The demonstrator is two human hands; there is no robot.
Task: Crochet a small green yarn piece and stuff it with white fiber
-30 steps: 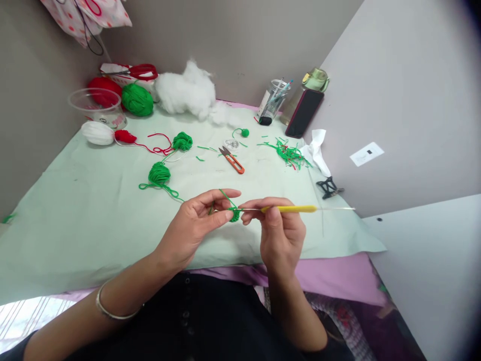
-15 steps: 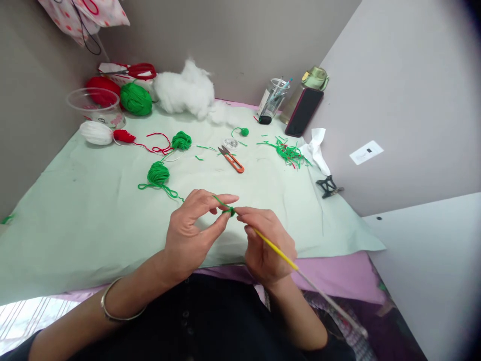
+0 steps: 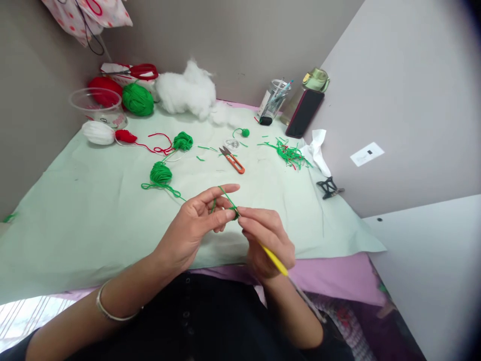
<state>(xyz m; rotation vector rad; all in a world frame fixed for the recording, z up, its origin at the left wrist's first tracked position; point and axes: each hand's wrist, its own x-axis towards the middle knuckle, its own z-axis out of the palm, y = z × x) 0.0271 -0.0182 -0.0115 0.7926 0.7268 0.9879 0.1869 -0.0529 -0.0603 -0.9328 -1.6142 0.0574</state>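
Between thumb and fingers, my left hand (image 3: 195, 220) pinches a small green crochet piece (image 3: 236, 214), mostly hidden by the fingertips. Green yarn (image 3: 226, 193) runs over the raised left index finger down to the piece. My right hand (image 3: 268, 238) is closed round a crochet hook (image 3: 276, 259) with a yellow grip, its tip end at the piece and its shaft pointing back toward my right forearm. A small green yarn ball (image 3: 161, 173) lies beyond my left hand, its strand leading toward that hand.
Orange thread snips (image 3: 233, 161) lie ahead of the hands. Further back are white stuffing (image 3: 186, 90), a green skein (image 3: 138, 99) and a clear tub (image 3: 97, 113). Yarn scraps (image 3: 289, 153), a phone (image 3: 305, 113), a cup of pens (image 3: 274, 103) and a black claw clip (image 3: 328, 187) are at right.
My left hand has turned, its index finger lifting the yarn higher over the piece. My right hand has tilted the crochet hook more steeply, its rear end swinging toward my body.
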